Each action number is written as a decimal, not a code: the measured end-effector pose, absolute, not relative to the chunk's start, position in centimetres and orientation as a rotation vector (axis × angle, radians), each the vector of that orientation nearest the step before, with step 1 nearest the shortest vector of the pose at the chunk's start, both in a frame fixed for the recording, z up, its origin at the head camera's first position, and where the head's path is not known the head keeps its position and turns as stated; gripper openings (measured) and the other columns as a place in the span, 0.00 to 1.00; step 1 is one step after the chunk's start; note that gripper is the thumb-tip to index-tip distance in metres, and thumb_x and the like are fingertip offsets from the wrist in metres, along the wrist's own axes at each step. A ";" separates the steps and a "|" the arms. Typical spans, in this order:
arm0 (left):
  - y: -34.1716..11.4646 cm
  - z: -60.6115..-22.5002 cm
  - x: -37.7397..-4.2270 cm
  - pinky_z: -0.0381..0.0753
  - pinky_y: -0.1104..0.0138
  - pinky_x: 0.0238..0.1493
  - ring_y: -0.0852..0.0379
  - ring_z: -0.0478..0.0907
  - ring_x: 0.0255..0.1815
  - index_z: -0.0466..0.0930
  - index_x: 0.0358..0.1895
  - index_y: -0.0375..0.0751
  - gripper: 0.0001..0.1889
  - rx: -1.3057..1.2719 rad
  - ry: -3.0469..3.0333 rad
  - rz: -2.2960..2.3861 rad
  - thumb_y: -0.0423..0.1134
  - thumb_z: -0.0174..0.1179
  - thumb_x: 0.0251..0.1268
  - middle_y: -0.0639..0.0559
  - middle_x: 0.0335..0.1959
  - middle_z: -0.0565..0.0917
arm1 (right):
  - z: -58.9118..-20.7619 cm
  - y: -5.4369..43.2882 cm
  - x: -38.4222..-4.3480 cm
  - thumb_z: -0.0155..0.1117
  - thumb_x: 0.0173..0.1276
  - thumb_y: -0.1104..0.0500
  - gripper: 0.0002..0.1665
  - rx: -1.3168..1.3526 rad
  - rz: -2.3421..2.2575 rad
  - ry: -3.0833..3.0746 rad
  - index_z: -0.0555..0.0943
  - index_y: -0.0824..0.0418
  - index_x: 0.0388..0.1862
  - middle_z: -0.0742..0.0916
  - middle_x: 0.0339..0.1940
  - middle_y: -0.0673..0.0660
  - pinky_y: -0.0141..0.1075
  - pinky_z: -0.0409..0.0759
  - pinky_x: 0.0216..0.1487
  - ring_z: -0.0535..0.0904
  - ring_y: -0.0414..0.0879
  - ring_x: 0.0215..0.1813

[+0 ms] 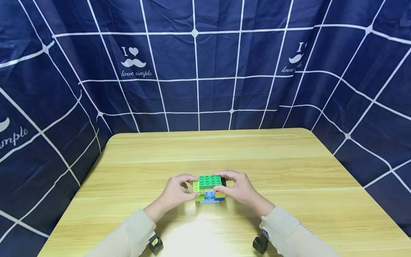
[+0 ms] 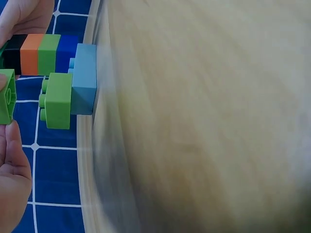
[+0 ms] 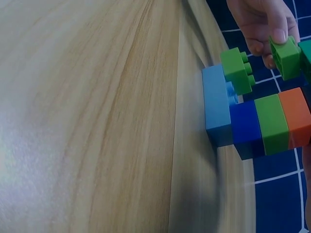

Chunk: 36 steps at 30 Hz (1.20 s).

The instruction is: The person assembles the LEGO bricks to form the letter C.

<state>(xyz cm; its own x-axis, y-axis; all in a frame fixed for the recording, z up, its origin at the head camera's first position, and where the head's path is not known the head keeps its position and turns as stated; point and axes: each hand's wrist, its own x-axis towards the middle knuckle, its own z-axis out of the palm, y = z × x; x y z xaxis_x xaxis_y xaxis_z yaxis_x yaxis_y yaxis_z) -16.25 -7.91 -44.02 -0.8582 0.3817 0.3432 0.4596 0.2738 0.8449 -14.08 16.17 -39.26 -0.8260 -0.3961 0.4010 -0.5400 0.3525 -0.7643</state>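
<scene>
A toy building-brick structure stands on the table. Its light blue base carries a light green brick at one end. At the other end rises a column with a dark blue brick, a light green brick, an orange brick and a black brick. A long green brick lies across the top. My left hand pinches a light green brick at its left end, with a gap below. My right hand grips the long brick's right end, fingers behind and thumb in front.
The wooden table extends around the structure, with rounded far corners. Dark blue cloth with white lines hangs behind it and along both sides. Black wrist devices sit beneath the sleeves.
</scene>
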 end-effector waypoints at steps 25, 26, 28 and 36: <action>-7.3 -42.2 -14.7 0.81 0.59 0.42 0.43 0.79 0.39 0.82 0.45 0.27 0.17 -0.625 -2.376 -1.870 0.23 0.69 0.46 0.40 0.41 0.84 | -41.8 16.9 -16.2 0.74 0.56 0.54 0.22 0.885 1.403 -2.466 0.84 0.55 0.50 0.85 0.47 0.46 0.38 0.79 0.49 0.80 0.42 0.47; -7.3 -42.0 -14.6 0.81 0.60 0.42 0.42 0.79 0.39 0.82 0.45 0.27 0.18 -0.613 -2.378 -1.877 0.23 0.69 0.46 0.40 0.41 0.84 | -41.7 16.9 -16.1 0.74 0.56 0.54 0.22 0.890 1.394 -2.464 0.84 0.55 0.50 0.85 0.47 0.46 0.38 0.79 0.49 0.80 0.42 0.47; -7.3 -41.7 -14.4 0.81 0.63 0.42 0.40 0.79 0.38 0.82 0.45 0.27 0.18 -0.585 -2.377 -1.897 0.23 0.69 0.46 0.40 0.41 0.84 | -41.6 16.8 -16.2 0.74 0.56 0.54 0.22 0.894 1.384 -2.462 0.84 0.55 0.50 0.85 0.47 0.46 0.38 0.79 0.48 0.80 0.41 0.47; -7.3 -44.1 -15.3 0.80 0.61 0.45 0.49 0.79 0.37 0.82 0.46 0.29 0.19 -0.532 -2.308 -1.986 0.23 0.70 0.46 0.42 0.41 0.83 | -41.6 16.8 -16.3 0.75 0.55 0.55 0.22 0.893 1.375 -2.462 0.84 0.56 0.50 0.85 0.46 0.47 0.41 0.79 0.50 0.80 0.42 0.48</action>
<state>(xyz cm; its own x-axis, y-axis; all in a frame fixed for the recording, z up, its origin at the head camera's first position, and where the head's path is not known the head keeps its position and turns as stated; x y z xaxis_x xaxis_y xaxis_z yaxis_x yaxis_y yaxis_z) -15.33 -7.32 -44.10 -0.9396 0.2242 0.2588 0.2894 0.1157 0.9502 -16.27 16.77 -41.63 -0.8026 -0.4131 0.4304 -0.5831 0.3907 -0.7123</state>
